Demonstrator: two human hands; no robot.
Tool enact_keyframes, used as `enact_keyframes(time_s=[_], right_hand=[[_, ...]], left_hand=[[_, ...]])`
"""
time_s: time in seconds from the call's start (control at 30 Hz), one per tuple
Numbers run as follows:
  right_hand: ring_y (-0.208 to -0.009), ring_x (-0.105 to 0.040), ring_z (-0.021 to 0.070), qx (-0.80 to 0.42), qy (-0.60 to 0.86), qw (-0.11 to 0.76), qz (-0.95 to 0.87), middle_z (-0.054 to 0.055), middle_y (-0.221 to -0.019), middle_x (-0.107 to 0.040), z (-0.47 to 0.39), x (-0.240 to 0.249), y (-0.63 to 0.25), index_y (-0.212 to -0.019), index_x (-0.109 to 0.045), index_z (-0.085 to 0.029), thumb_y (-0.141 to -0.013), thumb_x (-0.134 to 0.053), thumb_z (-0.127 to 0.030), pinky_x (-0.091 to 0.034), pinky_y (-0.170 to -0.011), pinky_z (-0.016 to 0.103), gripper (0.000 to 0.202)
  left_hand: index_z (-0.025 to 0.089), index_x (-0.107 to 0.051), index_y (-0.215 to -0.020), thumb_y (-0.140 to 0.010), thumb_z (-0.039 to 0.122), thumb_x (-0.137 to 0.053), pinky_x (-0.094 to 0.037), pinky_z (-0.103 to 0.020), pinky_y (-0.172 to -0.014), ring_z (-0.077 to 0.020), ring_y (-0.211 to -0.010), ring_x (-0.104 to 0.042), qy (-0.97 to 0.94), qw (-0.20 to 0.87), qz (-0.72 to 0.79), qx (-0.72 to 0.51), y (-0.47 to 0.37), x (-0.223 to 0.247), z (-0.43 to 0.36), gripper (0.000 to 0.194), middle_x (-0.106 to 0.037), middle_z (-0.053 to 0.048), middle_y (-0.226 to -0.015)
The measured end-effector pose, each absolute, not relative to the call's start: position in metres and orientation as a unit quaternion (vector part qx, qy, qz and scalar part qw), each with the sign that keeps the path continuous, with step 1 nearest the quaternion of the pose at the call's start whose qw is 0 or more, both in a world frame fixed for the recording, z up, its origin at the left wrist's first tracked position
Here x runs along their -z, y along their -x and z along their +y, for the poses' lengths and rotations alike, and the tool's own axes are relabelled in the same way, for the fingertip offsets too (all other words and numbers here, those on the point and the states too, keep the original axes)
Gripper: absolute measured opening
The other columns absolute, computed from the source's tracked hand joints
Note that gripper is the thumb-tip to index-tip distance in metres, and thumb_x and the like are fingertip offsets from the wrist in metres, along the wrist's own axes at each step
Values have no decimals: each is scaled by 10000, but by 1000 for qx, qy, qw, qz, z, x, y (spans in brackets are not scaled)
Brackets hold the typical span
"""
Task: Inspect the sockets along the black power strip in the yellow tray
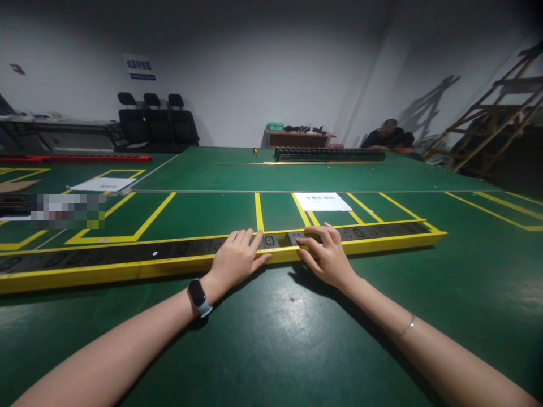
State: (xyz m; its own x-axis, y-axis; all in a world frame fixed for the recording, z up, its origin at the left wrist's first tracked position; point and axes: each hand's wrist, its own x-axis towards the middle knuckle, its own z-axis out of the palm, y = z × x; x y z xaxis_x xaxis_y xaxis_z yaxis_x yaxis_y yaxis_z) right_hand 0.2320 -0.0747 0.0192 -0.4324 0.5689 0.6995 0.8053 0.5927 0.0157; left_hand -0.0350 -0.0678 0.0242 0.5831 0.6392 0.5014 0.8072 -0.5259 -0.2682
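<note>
A long yellow channel (169, 268) lies across the green table, with black socket modules set in a row along it. My left hand (237, 251) rests palm down over the channel, fingers stretched across the modules and thumb along the near wall. Just right of it is a black socket module (270, 241). Beyond that module a short gap (282, 240) shows in the row. At the gap's right side, my right hand (326, 254) has its fingers curled on another socket module (296, 237), which looks slightly raised. The hand partly hides this module.
A white printed sheet (322, 202) lies behind the channel among yellow tape lines. Farther back are a stack of black strips (331, 154) and red channels (76, 159). Black chairs (156, 124), a wooden ladder (496, 107) and a person (384, 135) are beyond the table.
</note>
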Motion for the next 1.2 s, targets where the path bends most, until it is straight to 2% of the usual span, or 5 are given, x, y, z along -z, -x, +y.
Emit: enact_keyframes(time_s=[0.13, 0.63, 0.87, 1.03, 1.2], right_hand=[[-1219, -427, 272, 175, 408, 296, -846, 89, -1299, -485, -78, -16, -224, -1226, -642, -321, -908, -580, -361, -281, -1132, 567, 327], [-1195, -454, 269, 188, 468, 322, -801, 116, -1222, -535, -71, -15, -235, -865, -650, -208, -924, -545, -335, -278, -1142, 557, 175], [-1168, -468, 262, 204, 467, 323, -797, 111, -1202, -550, -65, -14, -243, -816, -617, -210, -920, -550, -322, -299, -1131, 555, 167], [-1156, -464, 265, 192, 464, 337, -796, 116, -1196, -541, -67, -10, -242, -850, -624, -206, -922, -539, -322, -309, -1125, 555, 161], [-1181, -448, 278, 173, 454, 332, -808, 107, -1218, -526, -72, -8, -235, -1022, -652, -229, -916, -543, -352, -300, -1126, 577, 196]], left_hand=[[93, -552, -1298, -958, 535, -349, -441, -402, -887, -295, -1068, -587, 855, 250, -419, 173, 36, -22, -67, 593, -635, -182, -1149], [96, -548, -1302, -957, 544, -345, -455, -403, -891, -293, -1079, -590, 858, 238, -422, 168, 37, -24, -66, 601, -640, -178, -1142], [116, -479, -1398, -955, 562, -329, -428, -398, -982, -275, -1168, -575, 870, 200, -427, 146, 45, -34, -70, 646, -612, -165, -1293], [238, -494, -1398, -980, 555, -226, -389, -362, -1050, -196, -1251, -540, 847, 83, -520, 76, 148, -50, -70, 589, -578, -42, -1383], [159, -649, -1194, -925, 543, -96, -429, -354, -991, -194, -1140, -612, 712, 43, -700, 41, 346, -51, -72, 725, -671, -61, -1243]])
